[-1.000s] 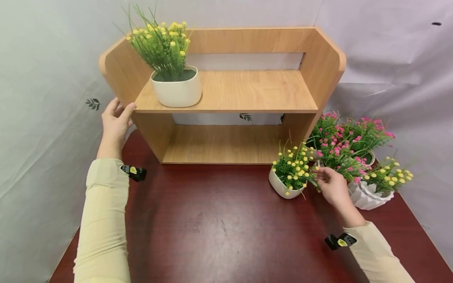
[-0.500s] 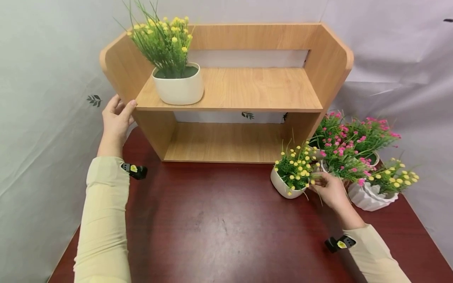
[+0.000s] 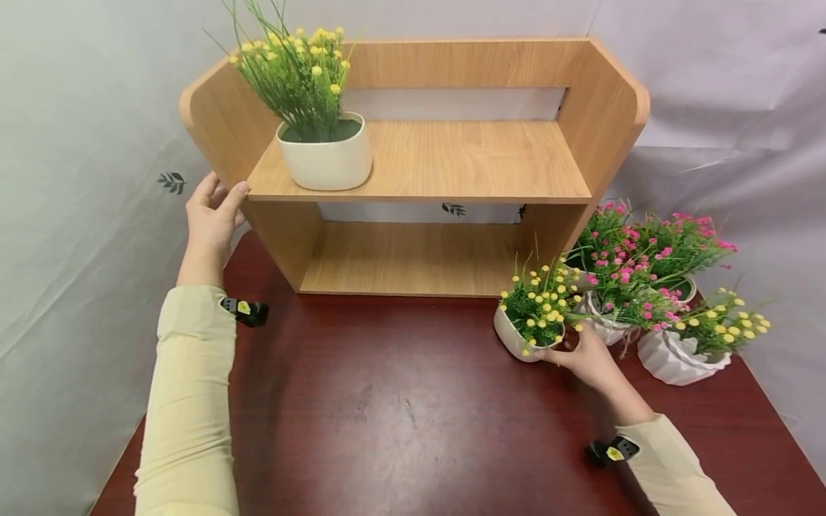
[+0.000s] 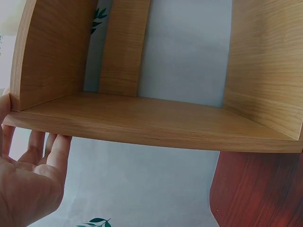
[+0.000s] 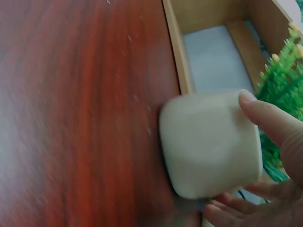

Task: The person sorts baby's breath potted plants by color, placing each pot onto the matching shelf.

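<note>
At the left, my left hand (image 3: 211,218) holds the side panel of a two-tier wooden shelf (image 3: 413,193), thumb at the front edge and fingers behind. In the left wrist view those fingers (image 4: 59,153) reach round the panel's edge. My right hand (image 3: 590,358) grips a cream flowerpot (image 3: 512,337) of yellow flowers (image 3: 545,301) at its right side. The right wrist view shows the thumb (image 5: 270,116) on the pot's wall and the other fingers round its far side. The pot stands on the table, close before the shelf's right front corner.
A larger cream pot (image 3: 325,161) of yellow flowers stands on the upper tier at the left. Right of the shelf are potted pink flowers (image 3: 622,269) and a white ridged pot (image 3: 677,358) with yellow flowers. The dark red table (image 3: 387,408) extends in front.
My right hand has moved left and down from among the plants onto the smaller cream flowerpot, and its thumb now lies on the pot. The left hand keeps its hold.
</note>
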Motion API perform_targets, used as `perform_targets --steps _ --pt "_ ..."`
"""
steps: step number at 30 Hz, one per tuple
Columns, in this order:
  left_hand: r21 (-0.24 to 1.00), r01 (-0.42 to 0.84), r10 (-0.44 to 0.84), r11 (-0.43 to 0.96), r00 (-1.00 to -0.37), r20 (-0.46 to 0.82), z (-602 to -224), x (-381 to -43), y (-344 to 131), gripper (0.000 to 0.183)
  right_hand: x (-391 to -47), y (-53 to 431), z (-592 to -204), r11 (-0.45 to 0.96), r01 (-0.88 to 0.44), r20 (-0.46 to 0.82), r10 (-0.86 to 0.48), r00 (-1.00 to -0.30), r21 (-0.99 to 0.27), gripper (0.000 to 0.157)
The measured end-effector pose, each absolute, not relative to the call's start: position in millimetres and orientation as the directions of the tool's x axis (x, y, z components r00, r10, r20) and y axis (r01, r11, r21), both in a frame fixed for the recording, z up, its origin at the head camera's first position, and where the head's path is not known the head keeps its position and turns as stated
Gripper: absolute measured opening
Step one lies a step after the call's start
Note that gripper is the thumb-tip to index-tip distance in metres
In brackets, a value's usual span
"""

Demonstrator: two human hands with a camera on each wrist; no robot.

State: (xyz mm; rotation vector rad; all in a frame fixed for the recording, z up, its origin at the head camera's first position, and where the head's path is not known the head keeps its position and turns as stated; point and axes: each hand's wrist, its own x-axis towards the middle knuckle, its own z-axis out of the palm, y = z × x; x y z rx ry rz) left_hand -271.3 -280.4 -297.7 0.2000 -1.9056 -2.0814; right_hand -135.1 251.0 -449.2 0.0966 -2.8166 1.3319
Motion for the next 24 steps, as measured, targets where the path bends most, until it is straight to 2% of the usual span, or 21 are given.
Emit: perform_targets --steps 3,6,9,13,24 --pt "0.988 0.134 -0.32 -0.071 -0.942 0.104 -297.0 -270.3 -280.2 0.05 -135.0 242.0 -453.9 0.59 -0.071 0.074 -0.018 -0.997 -0.804 0.075" --pt "0.987 0.143 -0.321 -0.075 -0.94 0.112 -296.9 -270.4 -280.4 0.049 -133.7 233.3 -457.1 0.585 -0.021 0.06 0.047 -0.997 -0.811 0.081" --pt "0.986 0.151 -0.321 -0.073 -0.94 0.12 -296.9 -270.6 -281.3 0.049 -132.5 226.4 -457.9 0.592 0.058 0.01 0.112 -0.994 -0.804 0.081" --pt "0.988 0.147 -0.316 -0.052 -0.941 0.123 -296.1 -269.8 -281.9 0.05 -132.5 221.2 -459.3 0.519 0.119 -0.047 0.149 -0.988 -0.847 0.08" --pt "0.986 0.16 -0.312 -0.037 -0.94 0.141 -298.8 -271.0 -281.0 0.049 -133.2 214.2 -466.7 0.32 0.1 -0.042 0.186 -0.982 -0.942 0.077"
